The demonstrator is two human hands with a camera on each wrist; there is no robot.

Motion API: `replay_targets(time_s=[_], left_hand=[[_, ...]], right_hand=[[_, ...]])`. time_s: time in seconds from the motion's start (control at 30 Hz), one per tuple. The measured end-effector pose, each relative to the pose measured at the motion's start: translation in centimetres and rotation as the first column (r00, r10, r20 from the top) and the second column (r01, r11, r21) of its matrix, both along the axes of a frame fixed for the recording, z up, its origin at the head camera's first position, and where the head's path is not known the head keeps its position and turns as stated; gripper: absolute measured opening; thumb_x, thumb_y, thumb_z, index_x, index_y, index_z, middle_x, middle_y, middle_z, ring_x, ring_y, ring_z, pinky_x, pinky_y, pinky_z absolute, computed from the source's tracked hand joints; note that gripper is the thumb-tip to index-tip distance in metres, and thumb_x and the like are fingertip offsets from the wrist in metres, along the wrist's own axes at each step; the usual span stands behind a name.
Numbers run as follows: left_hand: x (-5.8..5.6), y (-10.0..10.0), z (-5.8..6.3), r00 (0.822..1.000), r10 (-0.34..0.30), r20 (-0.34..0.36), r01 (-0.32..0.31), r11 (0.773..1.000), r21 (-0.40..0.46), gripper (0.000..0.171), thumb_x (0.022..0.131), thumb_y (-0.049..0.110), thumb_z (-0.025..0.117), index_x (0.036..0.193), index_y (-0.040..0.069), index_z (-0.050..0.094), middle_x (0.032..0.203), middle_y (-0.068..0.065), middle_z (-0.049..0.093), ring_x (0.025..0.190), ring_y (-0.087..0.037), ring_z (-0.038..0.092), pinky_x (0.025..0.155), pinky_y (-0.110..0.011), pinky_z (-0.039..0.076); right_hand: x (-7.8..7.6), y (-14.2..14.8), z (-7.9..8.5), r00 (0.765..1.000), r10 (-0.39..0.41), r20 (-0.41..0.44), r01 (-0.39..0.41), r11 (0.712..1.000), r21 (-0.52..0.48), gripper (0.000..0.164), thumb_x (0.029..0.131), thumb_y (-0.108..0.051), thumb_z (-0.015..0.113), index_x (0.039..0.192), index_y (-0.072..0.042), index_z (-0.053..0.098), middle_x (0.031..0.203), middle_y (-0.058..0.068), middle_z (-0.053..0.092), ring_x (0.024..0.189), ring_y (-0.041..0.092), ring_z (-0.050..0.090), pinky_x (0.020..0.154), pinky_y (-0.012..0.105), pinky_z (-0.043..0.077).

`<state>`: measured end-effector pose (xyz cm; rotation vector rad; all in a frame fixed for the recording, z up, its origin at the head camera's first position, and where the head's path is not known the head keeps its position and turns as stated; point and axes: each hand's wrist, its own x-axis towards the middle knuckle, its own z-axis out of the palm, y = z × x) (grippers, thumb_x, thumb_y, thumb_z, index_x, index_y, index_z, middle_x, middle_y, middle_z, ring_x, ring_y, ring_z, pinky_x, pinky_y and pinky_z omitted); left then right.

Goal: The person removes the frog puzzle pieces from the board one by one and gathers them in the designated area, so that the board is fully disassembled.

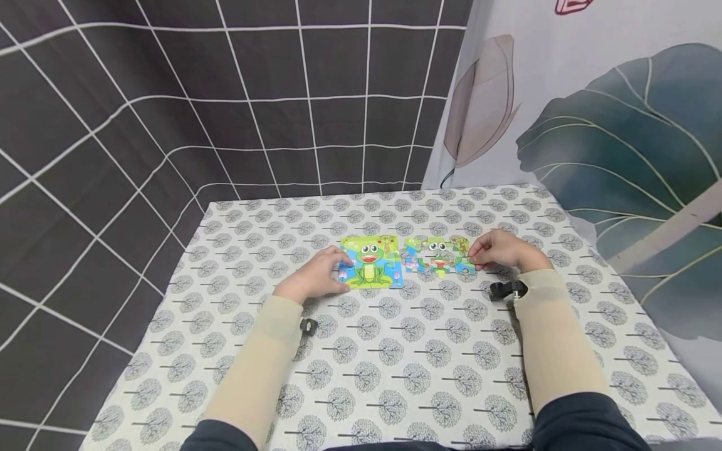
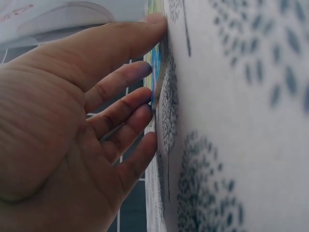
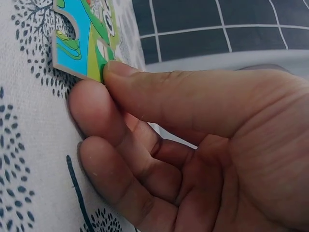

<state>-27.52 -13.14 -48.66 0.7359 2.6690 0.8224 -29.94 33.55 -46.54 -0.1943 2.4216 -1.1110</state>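
Observation:
Two frog pictures lie side by side on the patterned cloth. The left one, a whole frog picture board (image 1: 369,277), has my left hand (image 1: 317,274) at its left side, thumb near the lower corner and fingertips at the edge. In the left wrist view the fingers (image 2: 123,106) are spread and loosely bent against it. To the right lies a frog jigsaw puzzle (image 1: 437,247) with gaps around the frog's face and body. My right hand (image 1: 499,249) pinches a blue and green puzzle piece (image 3: 86,46) between thumb and index finger at the puzzle's right edge.
The table's cloth (image 1: 395,351) is white with grey tree prints. A dark grid-patterned curtain (image 1: 271,75) hangs behind and to the left. On the right hangs a pale curtain with large leaves (image 1: 648,125). Black straps with cameras sit on both wrists.

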Motion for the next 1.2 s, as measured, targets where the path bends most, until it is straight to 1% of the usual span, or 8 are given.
replay_targets(time_s=[0.27,0.57,0.77,0.97,1.2], left_hand=[[-0.07,-0.1,-0.24,1.0,0.006,-0.008,-0.005,1.0,0.02,0.058,0.081,0.026,0.091,0.133,0.014,0.068,0.14,0.001,0.054,0.131,-0.022,0.051,0.119,-0.046,0.04],[-0.13,-0.11,-0.31,1.0,0.005,-0.008,-0.005,1.0,0.01,0.058,0.082,0.027,0.091,0.133,0.016,0.068,0.139,0.003,0.054,0.129,-0.022,0.052,0.118,-0.046,0.041],[-0.17,-0.23,-0.44,1.0,0.003,-0.012,-0.003,1.0,-0.001,0.058,0.082,0.029,0.09,0.134,0.016,0.067,0.141,0.002,0.053,0.133,-0.022,0.05,0.119,-0.046,0.039],[-0.13,-0.24,-0.39,1.0,-0.005,-0.021,0.005,1.0,0.001,0.059,0.082,0.028,0.091,0.134,0.016,0.067,0.139,0.001,0.053,0.129,-0.023,0.051,0.118,-0.048,0.041],[-0.05,-0.1,-0.19,1.0,0.008,-0.004,-0.008,1.0,0.013,0.059,0.082,0.026,0.091,0.134,0.016,0.067,0.139,0.001,0.054,0.13,-0.022,0.051,0.118,-0.046,0.041]], right_hand=[[-0.15,0.15,-0.28,1.0,-0.004,0.0,0.004,1.0,-0.019,0.023,0.093,-0.005,0.076,0.11,0.009,0.071,0.085,0.01,0.073,0.074,0.02,0.068,0.065,0.029,0.061],[-0.26,0.18,-0.51,1.0,-0.015,0.003,0.015,1.0,-0.023,0.017,0.093,-0.002,0.075,0.106,0.008,0.072,0.084,0.009,0.073,0.074,0.018,0.069,0.067,0.028,0.062],[-0.1,-0.08,-0.32,1.0,-0.017,-0.001,0.017,0.999,-0.028,0.02,0.092,-0.004,0.076,0.107,0.009,0.072,0.083,0.009,0.072,0.072,0.017,0.067,0.064,0.026,0.061],[0.01,-0.23,-0.17,1.0,-0.031,0.006,0.031,0.998,-0.049,0.022,0.092,-0.003,0.077,0.108,0.01,0.071,0.084,0.009,0.072,0.073,0.016,0.067,0.064,0.026,0.061],[-0.04,-0.2,-0.27,0.999,-0.032,0.006,0.032,0.998,-0.061,0.021,0.093,-0.004,0.076,0.108,0.009,0.07,0.086,0.011,0.072,0.073,0.018,0.067,0.065,0.027,0.061]])
